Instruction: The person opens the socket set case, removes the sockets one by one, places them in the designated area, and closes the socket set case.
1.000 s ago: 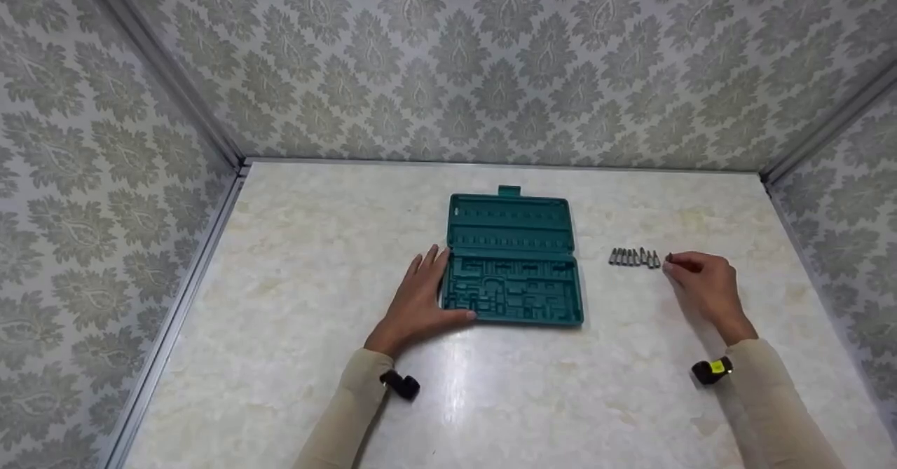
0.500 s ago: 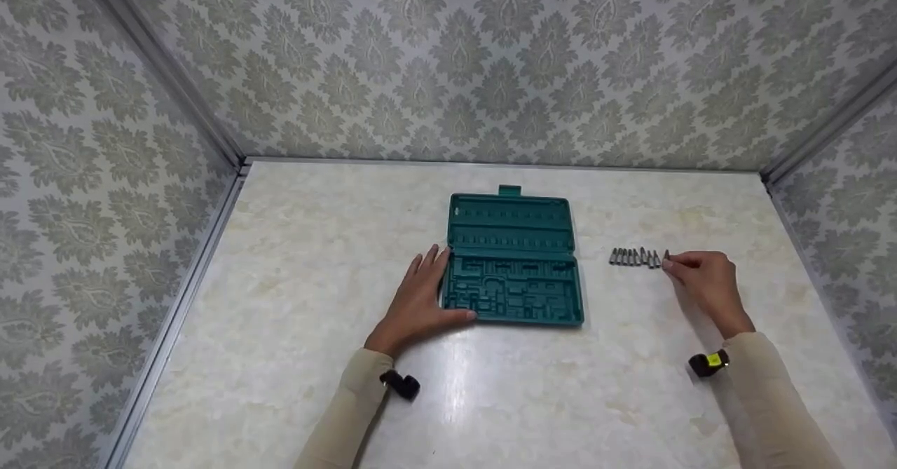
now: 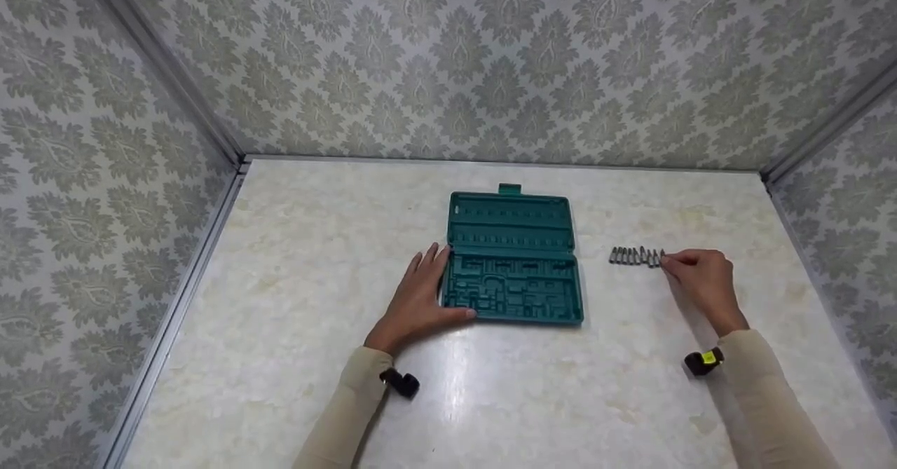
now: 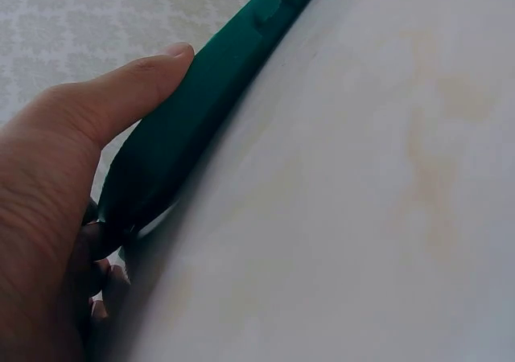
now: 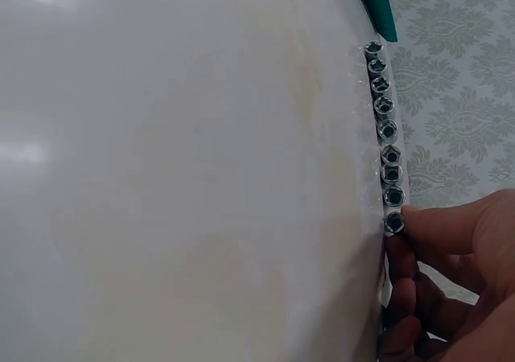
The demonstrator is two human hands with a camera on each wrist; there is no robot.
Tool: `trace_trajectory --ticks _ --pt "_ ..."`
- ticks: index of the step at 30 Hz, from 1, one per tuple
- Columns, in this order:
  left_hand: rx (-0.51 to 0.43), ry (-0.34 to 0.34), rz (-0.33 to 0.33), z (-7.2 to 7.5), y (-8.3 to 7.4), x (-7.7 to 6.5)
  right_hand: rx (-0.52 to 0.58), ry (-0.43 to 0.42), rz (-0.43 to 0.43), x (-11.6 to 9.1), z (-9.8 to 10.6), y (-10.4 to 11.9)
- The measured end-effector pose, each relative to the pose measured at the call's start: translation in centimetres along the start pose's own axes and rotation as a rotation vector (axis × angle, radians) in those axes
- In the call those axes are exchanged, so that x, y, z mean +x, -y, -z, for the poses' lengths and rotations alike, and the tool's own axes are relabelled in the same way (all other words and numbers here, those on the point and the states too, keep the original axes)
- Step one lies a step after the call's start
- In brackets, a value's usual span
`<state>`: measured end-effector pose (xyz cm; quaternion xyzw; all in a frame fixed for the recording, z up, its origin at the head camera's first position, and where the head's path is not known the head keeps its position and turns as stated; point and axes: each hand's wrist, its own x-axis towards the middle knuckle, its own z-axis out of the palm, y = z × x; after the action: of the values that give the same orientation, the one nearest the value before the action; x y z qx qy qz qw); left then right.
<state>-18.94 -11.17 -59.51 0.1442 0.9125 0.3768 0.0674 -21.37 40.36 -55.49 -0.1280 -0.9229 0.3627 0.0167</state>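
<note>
A green plastic case lies unfolded on the table, its lower half full of moulded recesses. My left hand rests at its left side, fingers stretched along that edge and thumb on the front rim. In the left wrist view, the thumb lies against the wall of the case. To the right of the case runs a row of small metal sockets, side by side. My right hand pinches the nearest socket between thumb and finger, at the right end of the row.
The pale marbled table meets patterned walls at its back and sides. A metal rail runs along the left edge. Small black cameras sit on both wrists.
My right hand has moved slightly left, bringing the pinched socket up to the end of the row. That socket has turned more in line with the others. My left hand stays put.
</note>
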Motion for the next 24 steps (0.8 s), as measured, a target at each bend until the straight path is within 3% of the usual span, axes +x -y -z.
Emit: trace_trajectory --ticks 14,21,24 --pt "-0.001 0.017 -0.02 0.03 0.08 0.09 0.002 -0.029 -0.006 -0.26 -0.06 -0.11" --pt "-0.008 0.009 -0.014 0.05 0.16 0.03 0.022 0.0 -0.039 -0.13 0.02 0.22" --pt "-0.005 0.009 -0.012 0.01 0.17 -0.01 0.026 -0.011 -0.013 -0.27 -0.04 0.54"
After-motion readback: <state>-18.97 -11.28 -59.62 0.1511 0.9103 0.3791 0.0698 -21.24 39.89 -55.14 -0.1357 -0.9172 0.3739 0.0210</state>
